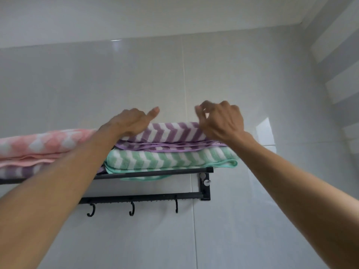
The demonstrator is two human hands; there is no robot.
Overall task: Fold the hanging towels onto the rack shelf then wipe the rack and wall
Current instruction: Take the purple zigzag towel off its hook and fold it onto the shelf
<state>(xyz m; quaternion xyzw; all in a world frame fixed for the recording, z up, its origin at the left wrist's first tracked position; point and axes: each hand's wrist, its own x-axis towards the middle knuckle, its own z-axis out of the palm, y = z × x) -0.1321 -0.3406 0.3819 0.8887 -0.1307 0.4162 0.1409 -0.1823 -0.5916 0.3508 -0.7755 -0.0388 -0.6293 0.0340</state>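
Lower rail [136,198]: black bar nearest the viewer, carrying three hooks [132,210].
Rack [155,173]: black, fixed to the wall, with folded towels on its shelf.
Green towel [167,158]: zigzag pattern, folded, bottom of the right stack, one edge drooping over the front bar.
Purple towel [172,133]: zigzag, folded, lying on the green one.
Pink towel [44,142]: folded, left side of the shelf, on top of another purple striped towel [21,170].
Left hand [134,121]: palm down on the left end of the purple towel, fingers loose, holding nothing.
Right hand [223,120]: above the towel's right end, fingers curled, blurred; grip cannot be told.
Wall [233,74]: pale glossy tiles behind.
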